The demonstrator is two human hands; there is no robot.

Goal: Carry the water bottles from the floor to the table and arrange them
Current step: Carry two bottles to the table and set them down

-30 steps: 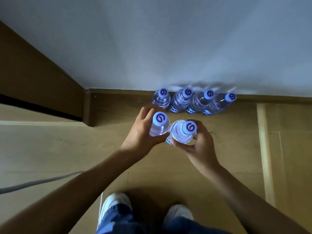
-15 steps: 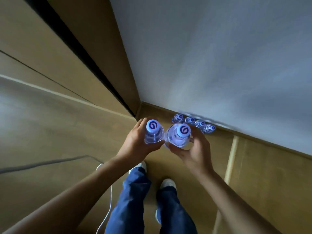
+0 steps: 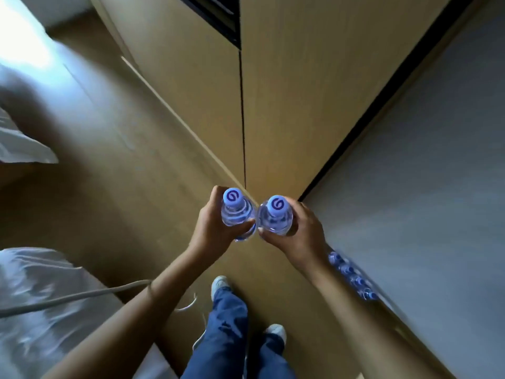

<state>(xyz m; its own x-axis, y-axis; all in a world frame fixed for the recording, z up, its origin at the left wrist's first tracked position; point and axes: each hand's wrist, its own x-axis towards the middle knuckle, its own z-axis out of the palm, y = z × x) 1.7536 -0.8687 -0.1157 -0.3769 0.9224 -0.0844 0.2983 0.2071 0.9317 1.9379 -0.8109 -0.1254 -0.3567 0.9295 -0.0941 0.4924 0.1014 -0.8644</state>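
I hold two clear water bottles with pale blue caps upright in front of me, side by side and touching. My left hand (image 3: 211, 228) grips the left bottle (image 3: 235, 212) round its body. My right hand (image 3: 299, 233) grips the right bottle (image 3: 274, 218) the same way. Both are lifted well above the wooden floor (image 3: 109, 160). A blurred row of several more bottles (image 3: 352, 274) stands on the floor along the grey wall (image 3: 423, 173), behind my right forearm. No table is in view.
Tall wooden cabinet doors (image 3: 287, 91) with a dark seam rise ahead. A bed with white bedding (image 3: 32, 296) is at the lower left, and a pale cable (image 3: 82, 295) runs across it. My legs in blue jeans (image 3: 226, 337) and white shoes are below.
I have stood up and turned left with both bottles. The row of bottles on the floor has slid from ahead of me to my right side, and the bed has come into view.
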